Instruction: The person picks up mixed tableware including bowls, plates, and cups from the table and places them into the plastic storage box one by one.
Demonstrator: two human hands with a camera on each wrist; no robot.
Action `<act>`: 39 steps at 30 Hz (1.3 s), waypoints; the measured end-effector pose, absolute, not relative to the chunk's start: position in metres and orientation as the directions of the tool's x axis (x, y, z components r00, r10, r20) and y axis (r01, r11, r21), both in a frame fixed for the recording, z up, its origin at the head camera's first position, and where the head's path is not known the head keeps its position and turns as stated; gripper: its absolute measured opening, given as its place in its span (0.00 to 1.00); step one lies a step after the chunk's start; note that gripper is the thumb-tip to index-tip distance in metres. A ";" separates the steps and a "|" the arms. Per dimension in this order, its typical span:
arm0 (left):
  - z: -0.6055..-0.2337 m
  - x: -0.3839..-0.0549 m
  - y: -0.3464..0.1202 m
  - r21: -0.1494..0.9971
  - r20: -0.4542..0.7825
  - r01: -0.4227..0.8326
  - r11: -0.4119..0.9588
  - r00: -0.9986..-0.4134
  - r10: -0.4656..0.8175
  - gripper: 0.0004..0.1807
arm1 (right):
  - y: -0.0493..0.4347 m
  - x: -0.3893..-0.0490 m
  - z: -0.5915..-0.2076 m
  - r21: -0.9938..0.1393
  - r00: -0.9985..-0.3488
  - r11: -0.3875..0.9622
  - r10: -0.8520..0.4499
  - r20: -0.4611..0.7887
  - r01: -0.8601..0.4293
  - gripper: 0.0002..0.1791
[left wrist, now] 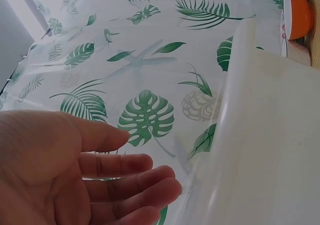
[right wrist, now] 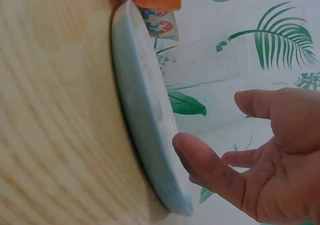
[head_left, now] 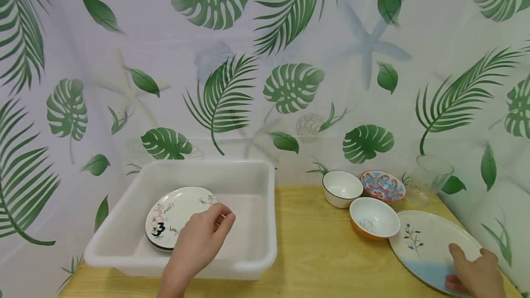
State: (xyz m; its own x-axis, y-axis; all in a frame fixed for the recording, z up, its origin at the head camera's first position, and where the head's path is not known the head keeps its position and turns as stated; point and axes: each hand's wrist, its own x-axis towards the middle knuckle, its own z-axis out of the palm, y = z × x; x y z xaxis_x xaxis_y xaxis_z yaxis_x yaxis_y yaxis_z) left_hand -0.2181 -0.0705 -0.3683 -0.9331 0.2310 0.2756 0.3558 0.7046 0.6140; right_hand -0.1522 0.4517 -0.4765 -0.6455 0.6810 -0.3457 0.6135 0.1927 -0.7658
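My left hand hovers over the front part of a white plastic basin, its fingers loosely bent and holding nothing. Left of it in the basin lie stacked round plates; the top plate is cream with pink blossoms and dark marks. Over at the right, my right hand is above a large oval plate, cream with a blue end and a painted sprig. In the right wrist view its thumb and fingers are spread, with a fingertip close to the plate's rim; whether it touches cannot be told.
Behind the oval plate stand a white bowl with a dark rim, a red-and-blue patterned bowl, an orange bowl with a white inside and a clear glass. Leaf-printed sheeting rises behind the wooden table.
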 end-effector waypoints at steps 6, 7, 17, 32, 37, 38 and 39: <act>-0.367 -0.219 -0.075 0.625 0.275 0.324 0.710 -0.943 0.189 0.05 | 0.452 -0.158 -0.478 -0.816 -0.629 0.072 0.677 -0.382 0.573 0.51; -0.367 -0.219 -0.075 0.628 0.277 0.326 0.707 -0.942 0.188 0.05 | 0.452 -0.159 -0.476 -0.820 -0.620 0.049 0.680 -0.390 0.570 0.51; -0.362 -0.218 -0.070 0.631 0.287 0.354 0.690 -0.933 0.216 0.06 | 0.454 -0.161 -0.475 -0.867 -0.577 -0.147 0.692 -0.435 0.477 0.49; -0.361 -0.218 -0.069 0.595 0.309 0.385 0.705 -0.920 0.241 0.05 | 0.459 -0.171 -0.487 -0.879 -0.555 -0.161 0.721 -0.415 0.448 0.49; -0.360 -0.217 -0.069 0.602 0.296 0.381 0.702 -0.923 0.247 0.05 | 0.460 -0.173 -0.487 -0.876 -0.559 -0.150 0.717 -0.416 0.459 0.49; -0.361 -0.217 -0.069 0.603 0.295 0.380 0.702 -0.923 0.247 0.05 | 0.460 -0.173 -0.487 -0.875 -0.559 -0.149 0.716 -0.417 0.461 0.49; -0.361 -0.217 -0.069 0.603 0.294 0.380 0.701 -0.923 0.247 0.05 | 0.460 -0.173 -0.486 -0.874 -0.560 -0.150 0.715 -0.418 0.462 0.49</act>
